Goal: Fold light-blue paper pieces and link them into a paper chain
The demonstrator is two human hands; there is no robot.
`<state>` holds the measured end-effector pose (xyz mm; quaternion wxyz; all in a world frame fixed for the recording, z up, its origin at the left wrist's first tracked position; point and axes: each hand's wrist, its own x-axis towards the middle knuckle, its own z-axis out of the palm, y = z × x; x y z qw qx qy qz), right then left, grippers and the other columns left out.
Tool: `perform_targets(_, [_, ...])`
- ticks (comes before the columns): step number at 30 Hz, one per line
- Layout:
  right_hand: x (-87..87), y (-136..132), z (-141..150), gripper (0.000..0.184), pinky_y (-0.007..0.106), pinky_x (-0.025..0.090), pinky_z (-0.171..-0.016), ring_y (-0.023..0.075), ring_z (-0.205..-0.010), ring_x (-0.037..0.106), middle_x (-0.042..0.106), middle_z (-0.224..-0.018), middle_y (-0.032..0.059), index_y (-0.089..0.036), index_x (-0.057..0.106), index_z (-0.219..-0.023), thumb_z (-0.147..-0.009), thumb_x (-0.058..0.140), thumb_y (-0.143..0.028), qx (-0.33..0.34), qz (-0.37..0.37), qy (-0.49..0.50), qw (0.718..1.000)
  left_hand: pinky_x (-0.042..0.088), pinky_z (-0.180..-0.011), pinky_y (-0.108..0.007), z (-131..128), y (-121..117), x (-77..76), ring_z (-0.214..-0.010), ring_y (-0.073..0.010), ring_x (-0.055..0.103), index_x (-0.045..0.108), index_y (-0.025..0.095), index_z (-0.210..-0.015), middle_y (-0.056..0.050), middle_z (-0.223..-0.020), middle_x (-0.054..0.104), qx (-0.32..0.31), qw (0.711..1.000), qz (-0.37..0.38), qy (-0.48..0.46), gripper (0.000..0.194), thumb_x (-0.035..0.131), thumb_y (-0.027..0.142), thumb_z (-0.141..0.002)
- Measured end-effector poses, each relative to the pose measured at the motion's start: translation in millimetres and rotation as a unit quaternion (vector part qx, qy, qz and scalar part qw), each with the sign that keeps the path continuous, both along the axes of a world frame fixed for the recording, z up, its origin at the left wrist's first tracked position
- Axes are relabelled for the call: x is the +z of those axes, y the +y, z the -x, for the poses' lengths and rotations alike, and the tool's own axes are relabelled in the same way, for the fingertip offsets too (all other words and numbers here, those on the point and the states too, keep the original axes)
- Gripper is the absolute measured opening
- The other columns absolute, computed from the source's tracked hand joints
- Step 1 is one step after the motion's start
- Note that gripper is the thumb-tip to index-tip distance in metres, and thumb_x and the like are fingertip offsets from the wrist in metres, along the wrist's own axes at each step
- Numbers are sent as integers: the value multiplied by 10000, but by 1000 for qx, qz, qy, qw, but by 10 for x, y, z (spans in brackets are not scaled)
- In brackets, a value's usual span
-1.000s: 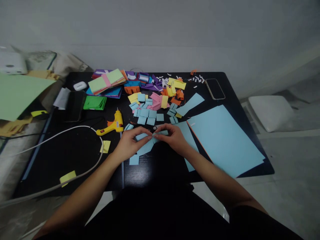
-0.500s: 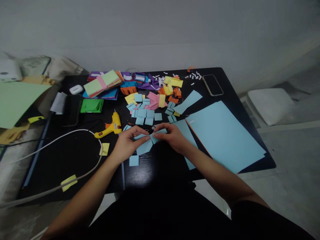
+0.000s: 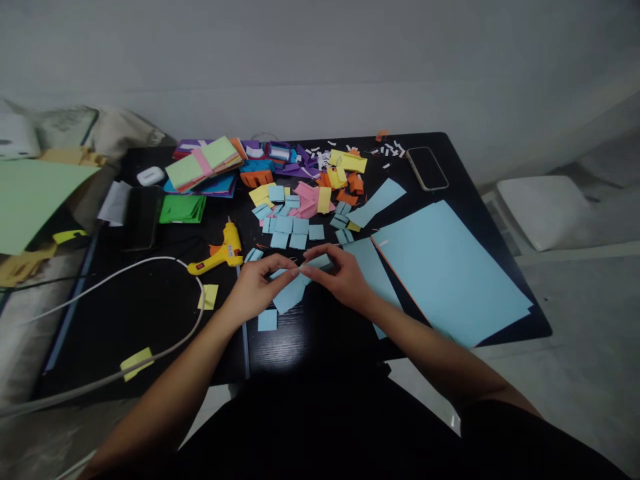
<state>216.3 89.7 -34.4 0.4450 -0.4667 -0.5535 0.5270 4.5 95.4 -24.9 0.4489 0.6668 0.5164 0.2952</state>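
Both hands meet over the near middle of a black table (image 3: 320, 340). My left hand (image 3: 253, 290) and my right hand (image 3: 343, 277) each pinch a light blue paper strip (image 3: 293, 290), with fingertips touching around its upper part. The strip's lower end hangs toward the table. A small blue paper square (image 3: 267, 320) lies just below my left hand. Several more cut blue squares (image 3: 287, 227) lie scattered right behind the hands.
A yellow glue gun (image 3: 220, 253) lies left of the hands, with a white cable (image 3: 150, 267) looping past it. Large blue sheets (image 3: 450, 273) cover the right side. Stacks of coloured paper (image 3: 210, 163), scraps and a phone (image 3: 427, 168) fill the back.
The hands stay pinched on the strip and have shifted a little; the view has tilted slightly.
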Motion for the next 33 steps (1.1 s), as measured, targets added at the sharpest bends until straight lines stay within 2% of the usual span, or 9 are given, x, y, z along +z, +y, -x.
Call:
perform_targets(3, [-30,28,2,509,340,609,-811,188,-856,716,744,-999,11,-231,684,-1085,-673,936,-390,43,105,90,989,482,-620,-242,-24,-2,28,-689,-148,650,777,185,-878,-20,-797,757,45,999,-13,-23,233,741,416,-874])
perform_targets(7, [-84,51,13,484,368,625,-833,197,-844,732,764,-905,4,-222,681,-983,-617,970,-355,45,159,158,973,486,-602,-236,-66,-5,60,-647,-133,634,762,180,-850,-8,-748,738,65,996,-8,-63,189,754,369,-854])
perform_targets(10, [-98,60,11,426,357,622,-772,188,-781,717,754,-832,-6,-215,684,-916,-621,963,-341,16,149,147,978,489,-582,-229,-83,-9,47,-609,-124,626,739,176,-845,3,-695,712,48,995,9,-91,170,749,345,-857])
perform_targets(13, [-68,60,-7,398,359,621,-777,189,-791,715,754,-858,0,-208,705,-917,-633,953,-338,43,144,135,979,500,-592,-230,-75,-14,-2,-627,-126,650,743,179,-867,-3,-719,734,35,994,16,-97,156,742,335,-872])
perform_targets(16, [-13,53,-24,373,340,623,-732,187,-793,707,750,-891,6,-213,748,-952,-659,935,-348,76,132,106,983,536,-675,-252,-60,-25,-43,-739,-151,708,768,190,-906,-27,-838,786,13,996,1,-83,156,739,342,-889])
perform_targets(20, [38,50,-31,250,314,622,-669,200,-851,706,755,-968,33,-217,772,-883,-749,867,-405,61,99,65,991,556,-775,-279,-66,-40,-39,-853,-178,735,773,201,-927,-35,-909,797,-7,997,-16,-73,156,748,350,-893])
perform_targets(26, [27,76,-48,149,408,569,-944,224,-959,717,781,-931,31,-221,770,-838,-760,850,-321,-8,38,3,999,514,-605,-250,-63,-15,-29,-673,-151,676,712,201,-1037,-3,-823,746,38,990,61,-120,309,834,351,-797])
perform_targets(30, [-16,95,-67,212,402,553,-948,206,-910,718,764,-895,17,-199,726,-813,-714,877,-312,21,68,9,997,491,-544,-261,-32,11,-88,-599,-151,634,715,197,-926,2,-765,715,83,987,71,-119,301,876,368,-737])
perform_targets(33, [-36,106,-82,240,396,553,-955,209,-953,734,781,-960,24,-204,740,-881,-712,879,-301,44,69,19,996,466,-525,-263,-16,21,-132,-577,-150,613,728,205,-880,11,-705,686,87,989,53,-109,262,887,339,-722])
